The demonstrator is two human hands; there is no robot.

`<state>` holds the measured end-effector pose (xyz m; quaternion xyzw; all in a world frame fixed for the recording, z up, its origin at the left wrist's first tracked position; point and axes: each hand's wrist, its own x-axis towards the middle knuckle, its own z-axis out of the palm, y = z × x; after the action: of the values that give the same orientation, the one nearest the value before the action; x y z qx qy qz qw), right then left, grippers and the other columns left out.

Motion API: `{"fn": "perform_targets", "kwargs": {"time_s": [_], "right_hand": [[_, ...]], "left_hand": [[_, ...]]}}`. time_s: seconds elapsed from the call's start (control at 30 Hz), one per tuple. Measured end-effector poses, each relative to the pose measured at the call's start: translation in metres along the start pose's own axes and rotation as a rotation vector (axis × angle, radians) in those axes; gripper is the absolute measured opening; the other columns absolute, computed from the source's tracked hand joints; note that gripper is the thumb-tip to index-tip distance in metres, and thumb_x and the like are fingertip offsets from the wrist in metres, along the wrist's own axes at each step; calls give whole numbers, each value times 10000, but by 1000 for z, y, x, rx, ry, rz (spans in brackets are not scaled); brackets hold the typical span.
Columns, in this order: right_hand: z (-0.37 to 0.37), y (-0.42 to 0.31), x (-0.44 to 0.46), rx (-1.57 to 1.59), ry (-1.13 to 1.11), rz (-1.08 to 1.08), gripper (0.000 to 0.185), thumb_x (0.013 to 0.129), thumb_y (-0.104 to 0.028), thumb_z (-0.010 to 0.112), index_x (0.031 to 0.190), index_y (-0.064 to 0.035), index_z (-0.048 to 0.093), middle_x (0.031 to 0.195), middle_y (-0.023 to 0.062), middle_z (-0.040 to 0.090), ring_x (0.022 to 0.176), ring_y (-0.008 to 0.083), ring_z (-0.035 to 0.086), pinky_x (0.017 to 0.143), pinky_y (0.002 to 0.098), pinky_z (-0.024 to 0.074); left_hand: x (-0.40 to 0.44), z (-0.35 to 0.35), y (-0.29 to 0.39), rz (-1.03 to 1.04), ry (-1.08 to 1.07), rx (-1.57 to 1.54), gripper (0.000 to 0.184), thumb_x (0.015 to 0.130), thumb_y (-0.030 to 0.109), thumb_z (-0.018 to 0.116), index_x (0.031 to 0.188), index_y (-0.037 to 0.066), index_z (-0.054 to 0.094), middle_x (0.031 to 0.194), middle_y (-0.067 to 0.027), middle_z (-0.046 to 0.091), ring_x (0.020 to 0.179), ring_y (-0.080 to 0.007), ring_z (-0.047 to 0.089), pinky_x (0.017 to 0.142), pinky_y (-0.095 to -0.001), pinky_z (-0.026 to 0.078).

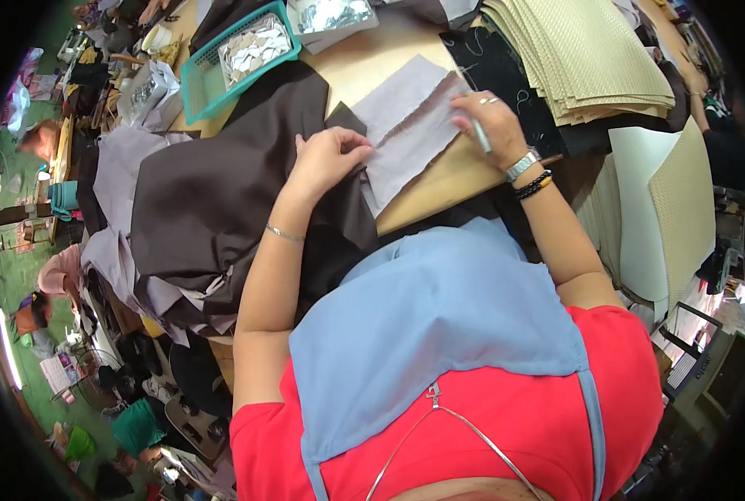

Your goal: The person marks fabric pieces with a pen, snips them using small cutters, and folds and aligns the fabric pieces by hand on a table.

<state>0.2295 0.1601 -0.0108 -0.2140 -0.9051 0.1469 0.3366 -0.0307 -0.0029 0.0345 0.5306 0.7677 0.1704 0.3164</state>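
Note:
A slim pale pen (480, 136) sticks out of my right hand (498, 125), whose fingers are closed around it above the grey piece's right side. My left hand (332, 163) rests over dark brown fabric (214, 192), its thumb and forefinger pinched at the left edge of a grey fabric piece (402, 117). That piece lies on the wooden table with a dark, frayed-looking strip running slantwise across it. The dark brown fabric spreads in a large folded heap to the left and hangs toward my lap. My left fingertips partly hide the spot they hold.
A teal basket (190, 88) holding small pale pieces stands beyond the left hand, beside a white box (335, 17). Stacked cream textured sheets (577, 58) lie at the far right, over black fabric (506, 92). More sheets (665, 209) stand to the right. Grey fabric (118, 171) is heaped left.

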Motion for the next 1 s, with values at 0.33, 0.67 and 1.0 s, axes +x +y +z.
{"fn": "perform_targets", "kwargs": {"time_s": [0.33, 0.67, 1.0], "right_hand": [[-20, 39, 17, -254, 84, 59, 281, 802, 24, 595, 1051, -78, 678, 1144, 142, 641, 1061, 336, 610, 902, 419, 511], [30, -15, 11, 155, -138, -58, 264, 829, -53, 644, 1088, -99, 650, 1104, 83, 649, 949, 297, 648, 814, 394, 542], [25, -20, 12, 140, -126, -60, 336, 846, -68, 634, 1174, -138, 651, 1101, 83, 643, 940, 300, 646, 802, 400, 541]], "left_hand": [[41, 16, 43, 317, 239, 88, 201, 879, 292, 673, 938, 119, 756, 885, -64, 713, 881, -270, 663, 996, -570, 379], [88, 22, 25, 132, -203, -398, 215, 915, 177, 698, 1058, 19, 730, 787, 3, 668, 648, -52, 539, 561, -221, 437], [94, 20, 16, 105, -316, -522, 224, 937, 140, 668, 1129, 30, 702, 841, 18, 668, 716, -31, 547, 622, -199, 447]]}}
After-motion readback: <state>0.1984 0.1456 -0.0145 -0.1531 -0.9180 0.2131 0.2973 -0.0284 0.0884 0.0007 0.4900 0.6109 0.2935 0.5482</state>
